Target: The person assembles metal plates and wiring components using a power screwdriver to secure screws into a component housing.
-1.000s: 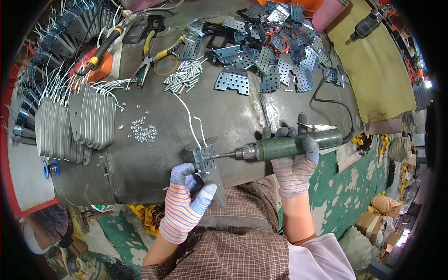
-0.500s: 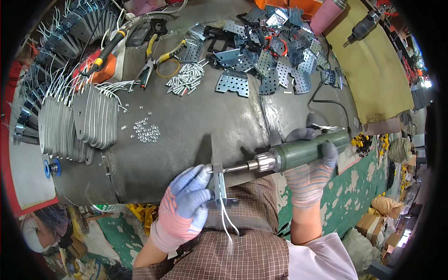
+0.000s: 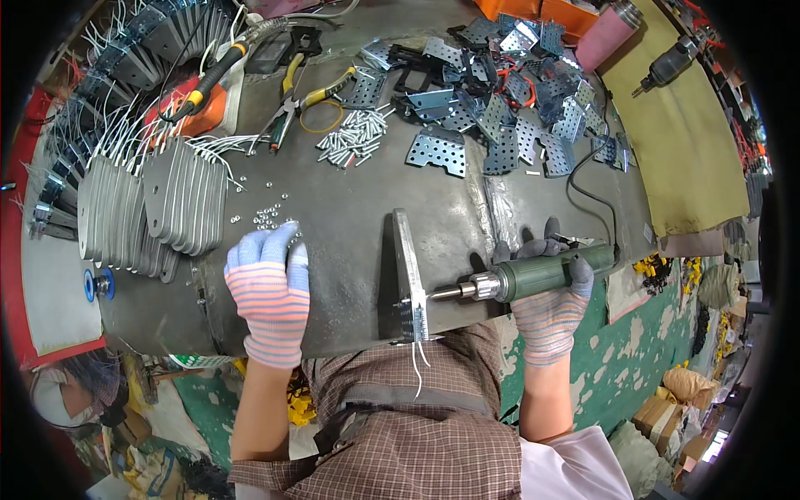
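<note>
My right hand [image 3: 552, 312] is wrapped round a green electric screwdriver [image 3: 546, 275], held level with its bit toward the left. The bit's tip meets a grey metal plate [image 3: 407, 258], which stands on edge near the table's front edge. A perforated bracket [image 3: 413, 321] sits at the plate's near end, and two white wires [image 3: 418, 371] hang from it. To the left, my left hand [image 3: 268, 287] reaches over small shiny nuts [image 3: 267, 217]. Its thumb and forefinger are bent close together at the nuts; the fingertips partly hide what is between them.
Grey plates with white wires [image 3: 187, 196] stand stacked at left. Behind lie loose screws [image 3: 357, 137], pliers [image 3: 292, 100] and a soldering iron [image 3: 204, 87]. Perforated brackets [image 3: 437, 150] are heaped at the back right. The screwdriver's black cord [image 3: 612, 200] crosses the right side.
My left hand has left the plate and moved left to the nuts, covering many of them. The plate and screwdriver have shifted slightly right, with the bit still at the plate.
</note>
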Tool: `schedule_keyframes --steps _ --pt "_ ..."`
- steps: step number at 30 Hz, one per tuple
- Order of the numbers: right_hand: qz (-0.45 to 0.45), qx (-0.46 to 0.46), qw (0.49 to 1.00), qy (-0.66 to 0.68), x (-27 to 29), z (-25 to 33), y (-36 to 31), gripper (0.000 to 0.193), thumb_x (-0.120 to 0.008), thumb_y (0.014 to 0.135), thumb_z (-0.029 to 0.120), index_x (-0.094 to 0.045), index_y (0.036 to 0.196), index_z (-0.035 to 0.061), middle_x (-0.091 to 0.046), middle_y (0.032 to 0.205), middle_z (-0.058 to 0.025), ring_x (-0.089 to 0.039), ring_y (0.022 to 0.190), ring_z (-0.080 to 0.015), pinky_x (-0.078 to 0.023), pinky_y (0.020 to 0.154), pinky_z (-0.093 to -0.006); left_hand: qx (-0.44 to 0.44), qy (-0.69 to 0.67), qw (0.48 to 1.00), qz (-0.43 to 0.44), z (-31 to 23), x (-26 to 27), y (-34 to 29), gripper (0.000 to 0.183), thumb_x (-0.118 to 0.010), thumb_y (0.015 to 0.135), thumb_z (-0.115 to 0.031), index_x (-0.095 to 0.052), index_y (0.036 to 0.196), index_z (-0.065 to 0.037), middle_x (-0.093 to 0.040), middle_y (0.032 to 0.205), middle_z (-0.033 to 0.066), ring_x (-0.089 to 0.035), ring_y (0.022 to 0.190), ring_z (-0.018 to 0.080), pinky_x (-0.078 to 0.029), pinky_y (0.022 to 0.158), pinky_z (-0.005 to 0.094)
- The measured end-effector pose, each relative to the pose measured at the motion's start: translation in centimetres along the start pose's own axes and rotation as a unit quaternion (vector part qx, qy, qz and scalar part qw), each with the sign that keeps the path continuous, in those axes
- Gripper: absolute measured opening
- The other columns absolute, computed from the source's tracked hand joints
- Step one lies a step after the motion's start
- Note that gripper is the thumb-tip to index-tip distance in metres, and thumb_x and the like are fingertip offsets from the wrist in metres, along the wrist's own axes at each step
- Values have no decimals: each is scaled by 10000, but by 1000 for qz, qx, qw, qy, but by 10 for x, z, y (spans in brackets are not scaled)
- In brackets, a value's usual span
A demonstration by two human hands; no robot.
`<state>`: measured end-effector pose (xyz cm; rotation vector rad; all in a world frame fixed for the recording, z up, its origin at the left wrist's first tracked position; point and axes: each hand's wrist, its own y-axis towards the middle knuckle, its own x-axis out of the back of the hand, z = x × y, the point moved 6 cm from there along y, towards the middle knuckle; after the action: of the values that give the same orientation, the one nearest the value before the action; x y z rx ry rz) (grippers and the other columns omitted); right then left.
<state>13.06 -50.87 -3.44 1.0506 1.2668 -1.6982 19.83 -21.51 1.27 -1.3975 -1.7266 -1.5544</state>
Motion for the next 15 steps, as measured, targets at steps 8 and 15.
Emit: schedule_keyframes --steps 8,15 --pt "2 9 1000 -9 -3 2 0 582 -683 748 146 -499 1296 83 -651 955 -71 -605 959 -231 -346 1072 -502 -95 23 994 56 9 -11 13 117 -658 750 -78 -661 867 -80 -611 871 111 -572 819 313 -442 758 418" --pt "7 7 1000 -9 -6 1 2 580 -689 746 131 -499 1292 78 -647 962 -69 -603 955 -230 -393 1028 -483 -114 -33 988 100 13 -7 13 137 -674 713 -70 -647 848 -75 -593 839 107 -560 818 314 -437 752 430"
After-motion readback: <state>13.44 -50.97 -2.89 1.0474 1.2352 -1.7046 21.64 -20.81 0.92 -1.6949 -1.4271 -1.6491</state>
